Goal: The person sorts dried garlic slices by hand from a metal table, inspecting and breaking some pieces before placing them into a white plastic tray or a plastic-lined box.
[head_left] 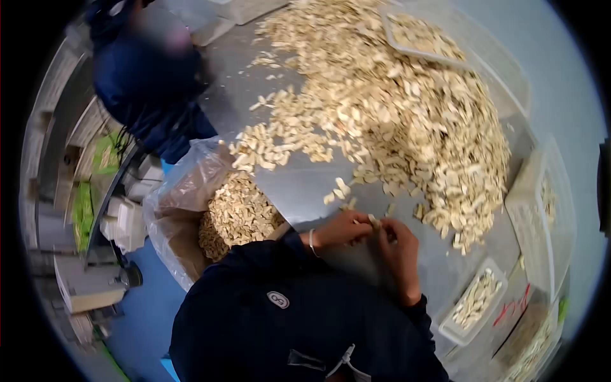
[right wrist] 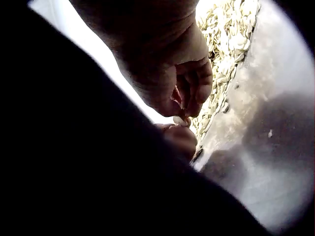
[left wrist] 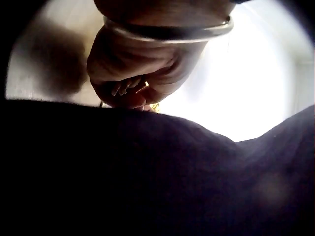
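Both hands meet over the metal table at one small pale dried slice (head_left: 374, 221). My left hand (head_left: 344, 230), with a bracelet at its wrist, has its fingers curled and pinches the slice from the left. From the other side my right hand (head_left: 400, 251) pinches it between thumb and fingertips; the right wrist view shows the slice (right wrist: 179, 120) between the two hands' fingertips. In the left wrist view the left hand (left wrist: 142, 73) is dark, and a sleeve hides its fingertips. Just beyond the hands lies a large heap of similar slices (head_left: 407, 127).
A plastic-lined box (head_left: 181, 210) full of slices stands left of my arm. At the right are a small white tray (head_left: 450, 331) of slices and a clear bin (head_left: 528, 210). Another bin (head_left: 445, 58) lies at the heap's far side. Another person (head_left: 149, 95) is at the far left.
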A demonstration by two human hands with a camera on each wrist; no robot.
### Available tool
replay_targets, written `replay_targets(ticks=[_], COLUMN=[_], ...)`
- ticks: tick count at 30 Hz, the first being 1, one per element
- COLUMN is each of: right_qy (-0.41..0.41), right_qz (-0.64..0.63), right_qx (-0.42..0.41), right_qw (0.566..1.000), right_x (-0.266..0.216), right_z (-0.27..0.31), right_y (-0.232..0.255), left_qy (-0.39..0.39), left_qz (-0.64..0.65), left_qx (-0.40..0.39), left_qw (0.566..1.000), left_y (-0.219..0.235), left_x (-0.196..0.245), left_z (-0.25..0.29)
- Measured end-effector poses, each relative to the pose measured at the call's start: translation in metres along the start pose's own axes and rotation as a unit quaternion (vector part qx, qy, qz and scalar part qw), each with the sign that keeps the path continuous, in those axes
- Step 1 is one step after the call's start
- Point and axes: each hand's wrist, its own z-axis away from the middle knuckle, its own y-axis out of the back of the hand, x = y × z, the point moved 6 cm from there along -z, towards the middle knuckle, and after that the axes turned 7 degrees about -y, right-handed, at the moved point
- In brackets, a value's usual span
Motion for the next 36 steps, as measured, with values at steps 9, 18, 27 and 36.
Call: replay_targets(ticks=[9,18,27,36], right_qy=[-0.097,0.053,0.030,0.042], right_qz=[-0.237,-0.019,0.065,0.202], right_qx=[-0.032,0.028,-0.047,0.000], right_qw=[0.966,0.998,0.996,0.979], right_x=[0.033,-0.007,0.008,0.040], right_z=[-0.012,-0.010,-0.054,-0.107], right_y=[-0.010,-0.004,0.006,-0.019], left_qy=[-0.053,-0.183,-0.026,0.021], left_qz=[0.049,-0.135,0.025,0.204], left_qx=[0.012,0.064,0.053,-0.013], left_qw=[0.997,0.972,0.998,0.979], left_y=[-0.001,0.009,0.023,0.020], left_x=[0.002,0.003,-0.001,-0.015], left_z=[-0.006,-0.012,0.006,0.008])
